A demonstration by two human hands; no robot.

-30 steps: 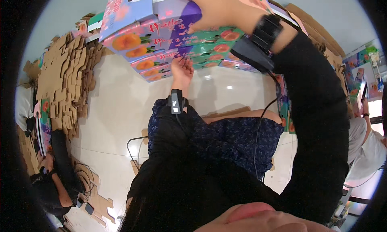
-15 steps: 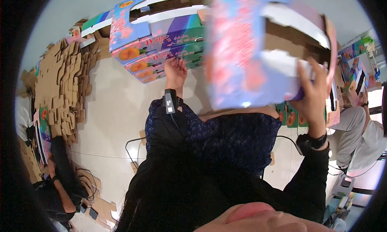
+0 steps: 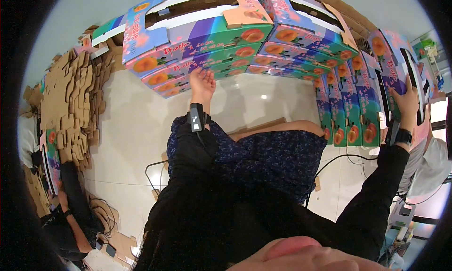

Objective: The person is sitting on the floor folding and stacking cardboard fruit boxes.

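Observation:
My left hand (image 3: 201, 84) reaches forward with its fingers spread, resting against the lower boxes of a stack of colourful fruit-printed cartons (image 3: 197, 54). My right hand (image 3: 408, 100) is stretched far to the right and grips the outermost carton (image 3: 400, 68) of a row of the same cartons standing on edge (image 3: 351, 106). Both arms wear black sleeves, with a dark band on each wrist.
A heap of flat brown cardboard pieces (image 3: 70, 106) lies at the left on the pale floor (image 3: 136, 144). A person in black (image 3: 66, 214) crouches at the lower left. Another person in a white top (image 3: 431, 163) is at the right edge. Cables (image 3: 155, 172) run over the floor.
My right hand swung a carton down from overhead to the right and now holds it against the upright row. My left hand stayed at the stack.

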